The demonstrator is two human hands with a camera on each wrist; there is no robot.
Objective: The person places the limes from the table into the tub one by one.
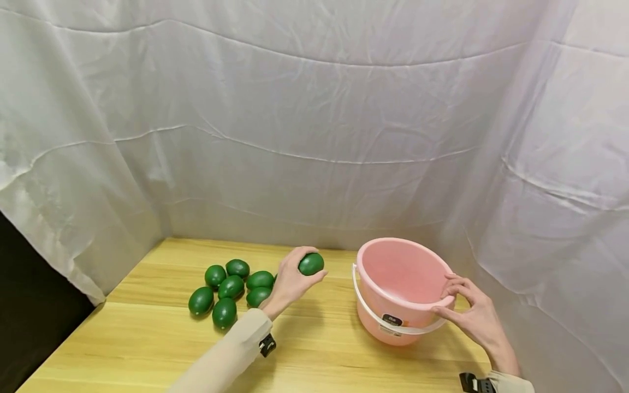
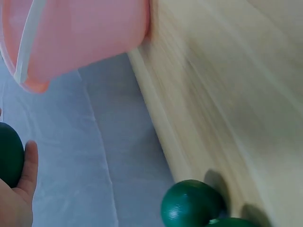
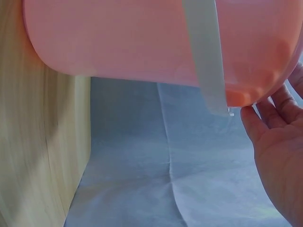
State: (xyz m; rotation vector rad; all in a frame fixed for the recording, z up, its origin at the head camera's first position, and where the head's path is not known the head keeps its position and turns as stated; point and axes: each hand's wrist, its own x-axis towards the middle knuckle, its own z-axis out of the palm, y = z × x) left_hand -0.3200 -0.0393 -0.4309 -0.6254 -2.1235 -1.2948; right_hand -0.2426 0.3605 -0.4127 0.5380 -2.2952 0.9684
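Note:
My left hand (image 1: 292,279) holds a smooth dark green oval fruit (image 1: 311,263) between thumb and fingers, above the table between the other fruits and the bucket. In the left wrist view the held fruit (image 2: 9,155) shows at the left edge, the thumb alongside it. A pink plastic bucket (image 1: 366,297) with a white handle (image 1: 366,304) stands to the right. My right hand (image 1: 474,314) grips its rim at the right side, thumb outside and fingers over the edge. The handle hangs down across the bucket's front. Part of the bucket's inside is hidden by its near wall.
Several matching green fruits (image 1: 231,287) lie grouped on the wooden table (image 1: 147,327), left of my left hand, which partly covers the nearest ones. Pale curtains (image 1: 295,136) hang behind the table and along both sides. A dark gap (image 1: 34,295) shows at the left.

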